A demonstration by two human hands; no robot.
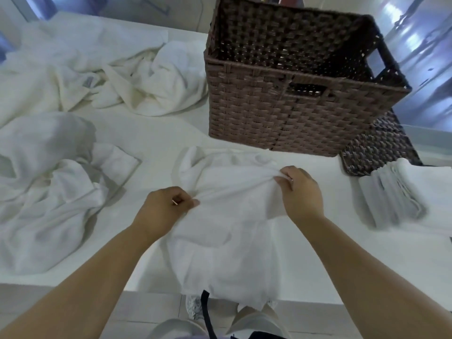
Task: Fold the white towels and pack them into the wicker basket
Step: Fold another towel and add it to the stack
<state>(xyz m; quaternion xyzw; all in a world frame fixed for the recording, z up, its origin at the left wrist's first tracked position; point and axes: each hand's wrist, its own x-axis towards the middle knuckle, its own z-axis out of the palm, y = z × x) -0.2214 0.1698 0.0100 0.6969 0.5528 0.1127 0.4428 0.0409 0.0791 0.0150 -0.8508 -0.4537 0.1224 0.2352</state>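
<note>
Two hands work nearest: the left hand (168, 204) and right hand (302, 192) each pinch the white towel (227, 231) draped over the table (151, 133) edge. One empty wicker basket (288, 113) stands just beyond. Two crumpled towel heaps (49, 192) lie left, one folded stack (396, 192) right. No readable writing.

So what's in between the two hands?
In the head view, a taut stretch of the white towel runs between the left hand and the right hand. Each hand pinches it, and it drapes over the table edge.
</note>
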